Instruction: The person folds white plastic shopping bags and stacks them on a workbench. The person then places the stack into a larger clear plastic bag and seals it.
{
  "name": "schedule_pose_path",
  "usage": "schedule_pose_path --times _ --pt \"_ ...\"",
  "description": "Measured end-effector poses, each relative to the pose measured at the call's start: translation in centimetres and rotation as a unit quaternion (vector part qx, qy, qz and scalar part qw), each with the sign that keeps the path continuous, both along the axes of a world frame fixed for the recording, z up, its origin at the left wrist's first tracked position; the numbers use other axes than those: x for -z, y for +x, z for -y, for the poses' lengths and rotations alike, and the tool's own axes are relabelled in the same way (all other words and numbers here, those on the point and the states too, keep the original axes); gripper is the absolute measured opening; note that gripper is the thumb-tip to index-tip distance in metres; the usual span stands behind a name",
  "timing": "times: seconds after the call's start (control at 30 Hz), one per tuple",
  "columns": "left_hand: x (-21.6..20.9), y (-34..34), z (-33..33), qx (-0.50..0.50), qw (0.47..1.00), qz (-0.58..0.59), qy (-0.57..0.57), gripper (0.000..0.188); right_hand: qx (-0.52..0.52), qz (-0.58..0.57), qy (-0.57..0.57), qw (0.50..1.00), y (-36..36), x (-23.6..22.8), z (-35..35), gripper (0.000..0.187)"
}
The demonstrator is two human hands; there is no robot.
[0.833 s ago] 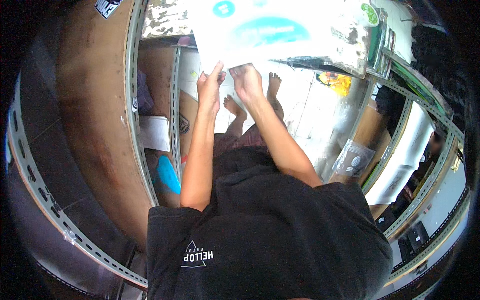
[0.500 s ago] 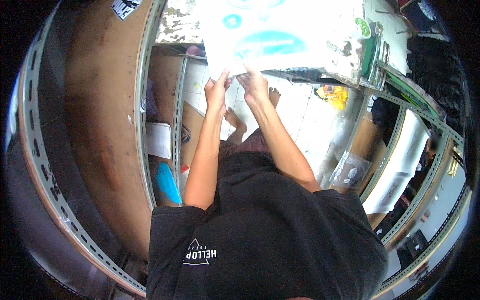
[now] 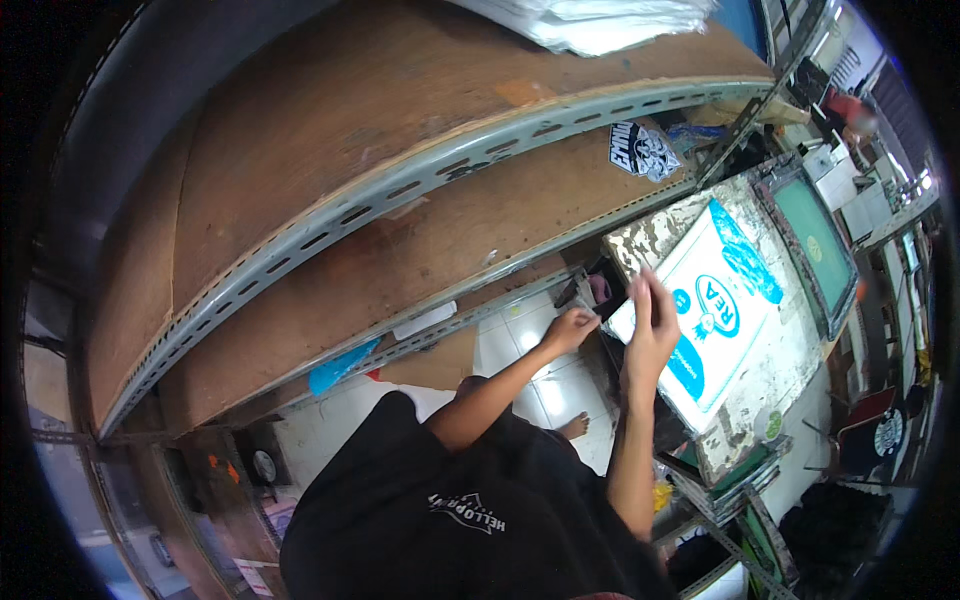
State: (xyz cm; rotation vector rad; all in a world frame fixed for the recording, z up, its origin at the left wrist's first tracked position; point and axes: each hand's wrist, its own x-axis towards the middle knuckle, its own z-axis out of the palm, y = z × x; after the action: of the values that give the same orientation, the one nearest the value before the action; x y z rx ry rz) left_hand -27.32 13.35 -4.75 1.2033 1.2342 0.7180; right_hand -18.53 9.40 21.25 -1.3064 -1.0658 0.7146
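A flat white sheet or bag with blue print (image 3: 735,335) lies on a worn, stained tabletop (image 3: 640,235) to my right. My right hand (image 3: 650,335) is raised at the sheet's near edge, its fingers stretched upward and slightly blurred. It seems to hold nothing; whether it touches the sheet, I cannot tell. Left of it, and apart from the sheet, is my left hand (image 3: 570,330). Its fingers are pinched together near the table's corner, and anything between them is too small to make out.
Long brown shelves on perforated metal rails (image 3: 400,195) run along my left and front. A white stack (image 3: 610,22) sits on the upper shelf, a black-and-white sticker (image 3: 643,150) below it. A green-mesh frame (image 3: 815,245) lies at the table's far side. Blue plastic (image 3: 340,367) hangs lower left.
The view has turned left toward the shelves. Both hands, earlier at the white sheet's near edge, have come apart; the left has moved off the sheet, and the right's fingers have straightened.
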Motion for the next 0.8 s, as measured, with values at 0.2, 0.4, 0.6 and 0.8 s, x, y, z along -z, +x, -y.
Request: schedule_pose_path --times 0.2,0.4,0.6,0.8 --pt "-1.9 -8.4 5.7 -0.013 0.999 -0.03 -0.043 0.046 -0.329 0.268 0.336 0.841 -13.3 -16.8 -9.3 0.024" --pt "1.2 -12.5 5.7 -0.072 0.997 -0.013 -0.038 0.04 -0.387 0.419 0.386 0.725 -17.5 -18.5 -10.6 0.027" --pt "3.1 -15.1 4.7 -0.084 0.995 0.043 -0.04 0.037 -0.225 0.49 0.484 0.69 -17.5 -15.0 -9.3 0.012" --pt "2.0 -13.6 4.8 0.023 0.984 0.111 -0.138 0.042 -0.145 0.331 0.386 0.849 -8.1 -15.7 0.6 0.013"
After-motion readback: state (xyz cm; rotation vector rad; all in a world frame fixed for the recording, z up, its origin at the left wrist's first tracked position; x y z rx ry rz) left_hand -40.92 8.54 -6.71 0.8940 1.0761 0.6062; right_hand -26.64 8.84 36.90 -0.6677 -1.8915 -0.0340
